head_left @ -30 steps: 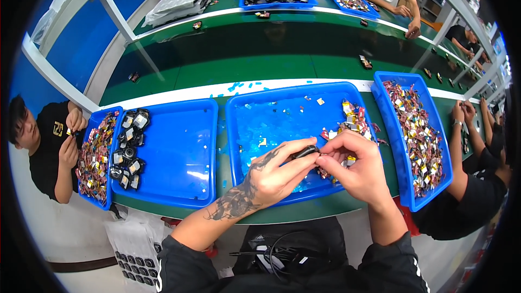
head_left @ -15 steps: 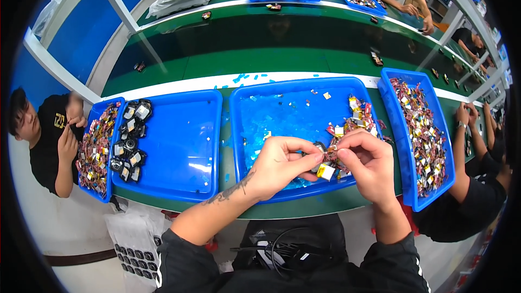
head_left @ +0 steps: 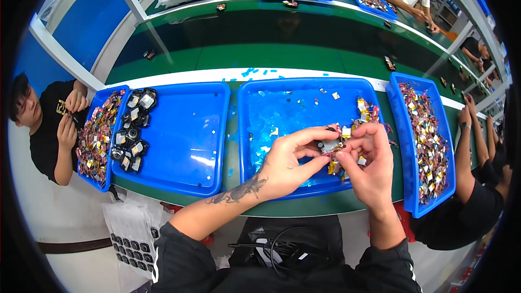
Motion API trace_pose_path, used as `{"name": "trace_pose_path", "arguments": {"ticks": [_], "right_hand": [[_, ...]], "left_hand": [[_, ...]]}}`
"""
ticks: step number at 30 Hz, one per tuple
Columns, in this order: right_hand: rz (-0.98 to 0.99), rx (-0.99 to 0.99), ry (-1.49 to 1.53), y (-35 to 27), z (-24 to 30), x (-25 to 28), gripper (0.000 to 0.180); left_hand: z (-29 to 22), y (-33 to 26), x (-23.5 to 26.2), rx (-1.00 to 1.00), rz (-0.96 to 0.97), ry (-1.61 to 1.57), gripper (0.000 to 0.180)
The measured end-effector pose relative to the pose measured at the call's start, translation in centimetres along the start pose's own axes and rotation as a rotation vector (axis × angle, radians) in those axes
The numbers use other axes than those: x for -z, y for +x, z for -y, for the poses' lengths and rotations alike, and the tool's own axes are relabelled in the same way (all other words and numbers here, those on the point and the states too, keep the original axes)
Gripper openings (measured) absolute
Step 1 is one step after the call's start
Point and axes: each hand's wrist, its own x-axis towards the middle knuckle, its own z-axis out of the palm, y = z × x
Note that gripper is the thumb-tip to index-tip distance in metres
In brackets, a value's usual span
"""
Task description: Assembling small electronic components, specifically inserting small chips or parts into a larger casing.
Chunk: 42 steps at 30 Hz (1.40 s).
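Over the middle blue tray (head_left: 255,191) my two hands meet around a small electronic assembly (head_left: 330,145). It has a black housing, a silvery flat face and reddish wires below. My left hand (head_left: 290,160) grips its housing between thumb and fingers. My right hand (head_left: 370,165) pinches its right side, near the wires; the exact part is covered by the fingertips. Beneath and behind the right hand lie loose circuit boards with batteries (head_left: 364,109) in the tray's right part. Blue film scraps (head_left: 263,125) cover much of its left part.
The left blue tray (head_left: 216,135) holds several black camera-like units (head_left: 130,133) along its left side. Narrow bins of circuit boards stand at far left (head_left: 100,144) and right (head_left: 426,141). Beyond runs a green conveyor (head_left: 233,57) with scattered parts. Co-workers sit on both sides and opposite.
The assembly has turned between my hands, so its silvery face and black housing now show. My left fingers now wrap more around it. The whole view has shifted slightly.
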Motion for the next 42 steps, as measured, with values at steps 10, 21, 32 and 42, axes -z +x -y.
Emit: {"name": "trace_pose_path", "arguments": {"ticks": [10,21,32,42], "right_hand": [[-0.123,0.164,-0.136,-0.4,-0.9,-1.2,0.033],[-0.193,0.154,-0.103,-0.8,-1.2,-1.7,0.03],[-0.082,-0.047,0.129,-0.7,-1.4,-2.1,0.038],[-0.001,-0.047,0.119,1.5,-0.5,-2.6,0.032]], "left_hand": [[0.9,-0.2,-0.3,-0.076,-0.04,0.055,0.033],[1.0,-0.3,-0.4,-0.062,-0.066,0.099,0.029],[1.7,-0.5,-0.8,-0.184,-0.027,0.171,0.019],[1.2,-0.1,0.0,-0.231,-0.117,0.237,0.043]]}}
